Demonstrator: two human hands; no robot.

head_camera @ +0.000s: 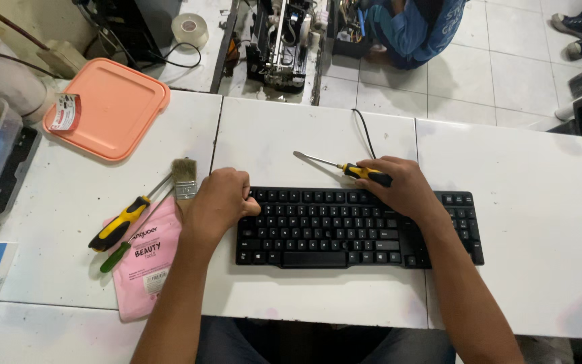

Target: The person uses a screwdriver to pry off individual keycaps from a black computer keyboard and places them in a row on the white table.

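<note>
White table (520,222) carries a black keyboard (331,229) in the middle, its cable (365,131) running away from the person. On the keyboard's upper left corner the left hand (220,202) rests as a closed fist. Over the upper right keys, the right hand (402,185) grips a yellow-black screwdriver (345,167), tip pointing left. Left of the keyboard lie a paintbrush (184,176), another screwdriver (119,226), a pink pouch (144,266) and an orange lid (112,108).

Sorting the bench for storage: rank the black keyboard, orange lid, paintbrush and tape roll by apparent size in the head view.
1. black keyboard
2. orange lid
3. paintbrush, only partly visible
4. tape roll, which lies farther from the camera, so its rank against the paintbrush is unsure.
</note>
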